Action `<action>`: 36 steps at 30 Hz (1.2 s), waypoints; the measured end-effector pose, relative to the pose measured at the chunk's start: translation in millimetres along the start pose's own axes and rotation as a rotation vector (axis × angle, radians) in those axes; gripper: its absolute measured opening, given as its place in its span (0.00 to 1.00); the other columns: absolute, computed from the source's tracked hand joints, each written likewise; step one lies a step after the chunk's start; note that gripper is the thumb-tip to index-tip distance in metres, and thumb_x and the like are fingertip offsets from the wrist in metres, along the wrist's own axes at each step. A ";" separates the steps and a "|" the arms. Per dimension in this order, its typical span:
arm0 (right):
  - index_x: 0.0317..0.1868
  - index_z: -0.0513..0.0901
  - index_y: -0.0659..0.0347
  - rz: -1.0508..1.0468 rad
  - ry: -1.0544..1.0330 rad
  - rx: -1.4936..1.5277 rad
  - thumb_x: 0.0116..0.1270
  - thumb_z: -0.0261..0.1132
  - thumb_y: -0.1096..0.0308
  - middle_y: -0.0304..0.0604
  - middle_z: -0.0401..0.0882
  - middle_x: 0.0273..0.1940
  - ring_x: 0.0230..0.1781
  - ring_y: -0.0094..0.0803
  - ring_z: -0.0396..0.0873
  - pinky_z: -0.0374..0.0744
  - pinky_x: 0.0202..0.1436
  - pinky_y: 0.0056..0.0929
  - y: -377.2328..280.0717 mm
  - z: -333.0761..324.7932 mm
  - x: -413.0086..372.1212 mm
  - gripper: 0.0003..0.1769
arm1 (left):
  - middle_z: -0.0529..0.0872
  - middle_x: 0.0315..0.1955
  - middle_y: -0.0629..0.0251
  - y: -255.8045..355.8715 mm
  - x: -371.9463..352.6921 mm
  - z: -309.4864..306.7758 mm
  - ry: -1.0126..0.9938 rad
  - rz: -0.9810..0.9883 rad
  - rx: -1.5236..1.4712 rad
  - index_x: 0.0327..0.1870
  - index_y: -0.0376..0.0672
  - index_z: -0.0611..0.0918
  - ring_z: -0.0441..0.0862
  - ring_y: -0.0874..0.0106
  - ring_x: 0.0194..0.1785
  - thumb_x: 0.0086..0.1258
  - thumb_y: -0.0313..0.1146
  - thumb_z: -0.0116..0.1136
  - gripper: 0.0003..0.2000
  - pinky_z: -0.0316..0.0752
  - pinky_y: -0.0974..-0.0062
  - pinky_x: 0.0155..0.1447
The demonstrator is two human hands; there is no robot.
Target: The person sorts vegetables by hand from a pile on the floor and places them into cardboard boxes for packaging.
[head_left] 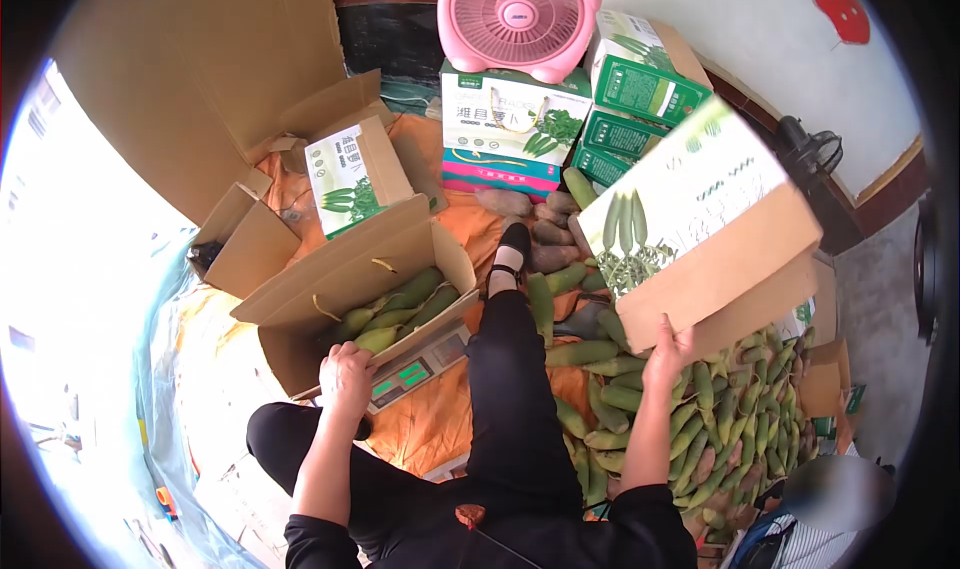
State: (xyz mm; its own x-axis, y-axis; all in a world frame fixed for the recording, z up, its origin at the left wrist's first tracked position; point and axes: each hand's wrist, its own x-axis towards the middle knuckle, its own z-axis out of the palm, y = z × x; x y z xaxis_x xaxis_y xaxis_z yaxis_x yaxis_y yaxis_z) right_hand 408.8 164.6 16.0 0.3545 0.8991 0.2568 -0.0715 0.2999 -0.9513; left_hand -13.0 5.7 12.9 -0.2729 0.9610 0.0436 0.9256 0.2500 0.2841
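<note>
My right hand (668, 351) grips the lower edge of a printed white and brown carton (700, 209), which is held up tilted above the green radishes. My left hand (347, 371), its fingers curled, is at the near edge of an open cardboard box (350, 259). Several green radishes (400, 307) lie inside that box. The box rests on a scale (420, 371) with a lit green display. Whether my left fingers grip the box edge or only rest on it is hard to make out.
A large pile of green radishes (720, 419) lies at the right. A pink fan (517, 14) stands on printed boxes (510, 114) at the back. Another printed carton (345, 179) and a small open box (245, 244) are at the left. My foot (512, 249) is in the middle.
</note>
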 end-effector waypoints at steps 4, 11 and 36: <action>0.60 0.69 0.70 -0.154 -0.183 -0.033 0.68 0.58 0.77 0.43 0.75 0.54 0.53 0.26 0.73 0.70 0.58 0.29 -65.0 45.3 19.7 0.21 | 0.80 0.30 0.62 -0.8 -1.8 1.9 -0.002 -0.001 0.010 0.28 0.43 0.84 0.77 0.61 0.41 0.48 0.31 0.66 0.07 0.74 0.64 0.46; 0.51 0.75 0.70 -0.285 -0.638 0.206 0.65 0.60 0.78 0.39 0.79 0.44 0.43 0.20 0.74 0.72 0.49 0.22 -154.4 240.9 46.2 0.14 | 0.80 0.29 0.65 -1.7 -2.2 5.9 -0.015 -0.016 0.072 0.26 0.46 0.83 0.77 0.63 0.41 0.52 0.32 0.63 0.03 0.73 0.65 0.45; 0.64 0.65 0.72 0.583 -1.002 0.007 0.64 0.62 0.69 0.54 0.73 0.58 0.57 0.37 0.73 0.71 0.58 0.33 118.1 540.6 83.3 0.29 | 0.79 0.28 0.68 2.3 7.9 -14.9 -0.209 -0.030 0.036 0.29 0.48 0.80 0.76 0.67 0.38 0.55 0.28 0.52 0.04 0.68 0.68 0.40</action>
State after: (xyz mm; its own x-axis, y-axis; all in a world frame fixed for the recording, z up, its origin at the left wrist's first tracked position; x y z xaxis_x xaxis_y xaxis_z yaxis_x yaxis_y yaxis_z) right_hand -74.1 447.3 17.3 -0.6314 0.7498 -0.1977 0.0131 -0.2445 -0.9696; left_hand -16.9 12.1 28.2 -0.2439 0.9557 -0.1650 0.9276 0.2796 0.2479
